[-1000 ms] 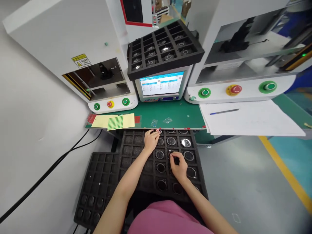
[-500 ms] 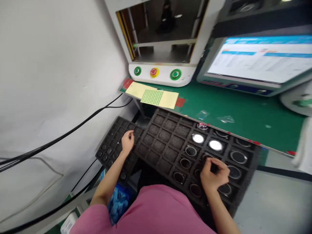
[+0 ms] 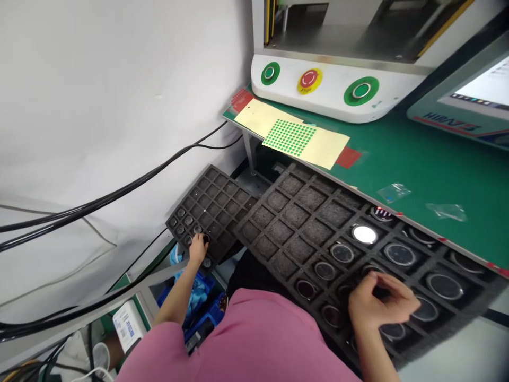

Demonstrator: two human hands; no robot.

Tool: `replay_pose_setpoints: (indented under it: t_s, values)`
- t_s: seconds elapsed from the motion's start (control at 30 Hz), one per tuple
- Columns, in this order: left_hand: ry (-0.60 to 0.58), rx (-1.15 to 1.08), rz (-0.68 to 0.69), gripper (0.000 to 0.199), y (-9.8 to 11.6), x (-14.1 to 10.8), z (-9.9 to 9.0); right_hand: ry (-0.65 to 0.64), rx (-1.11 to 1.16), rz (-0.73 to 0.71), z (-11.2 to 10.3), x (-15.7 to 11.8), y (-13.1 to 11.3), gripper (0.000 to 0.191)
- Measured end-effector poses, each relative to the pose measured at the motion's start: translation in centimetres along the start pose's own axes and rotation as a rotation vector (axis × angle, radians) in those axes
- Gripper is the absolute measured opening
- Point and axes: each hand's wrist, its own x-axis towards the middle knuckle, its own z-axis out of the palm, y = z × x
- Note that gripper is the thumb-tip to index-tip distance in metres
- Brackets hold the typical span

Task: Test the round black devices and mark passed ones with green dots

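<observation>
Left hand [image 3: 196, 249] moved to round pieces [image 3: 188, 220] in one tray [image 3: 213, 202], fingers unclear, right hand [image 3: 382, 302], fingertips together, over second tray [image 3: 306, 220]

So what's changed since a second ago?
Your left hand moved left and toward you, from the large black rectangular foam tray to the smaller black gridded tray, among its round dark discs; whether it grips one is unclear. The view swung left. Your right hand stays over the large tray, and the yellow sheet with green dots stays on the green tabletop.
</observation>
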Motion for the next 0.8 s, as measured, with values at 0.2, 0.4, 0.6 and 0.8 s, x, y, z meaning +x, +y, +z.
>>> replay_pose_setpoints:
  t_s: [0.2,0.4,0.6,0.8]
  values:
    - [0.024,-0.212,-0.136,0.034,1.6,0.2,-0.6,0.009,0.011,0.032,0.1,0.0,-0.1,0.018]
    - [-0.004,-0.697,-0.107,0.033,7.5,-0.4,-3.9,-0.01,0.113,0.003,-0.4,0.8,-2.3,0.024]
    - [-0.545,-1.227,0.143,0.059,19.0,-5.2,-6.3,-0.238,0.597,0.017,-2.0,4.3,-12.0,0.042]
    - [-1.172,-1.236,0.26,0.06,27.5,-12.6,-4.5,-0.526,0.867,0.15,-3.2,8.1,-17.2,0.048]
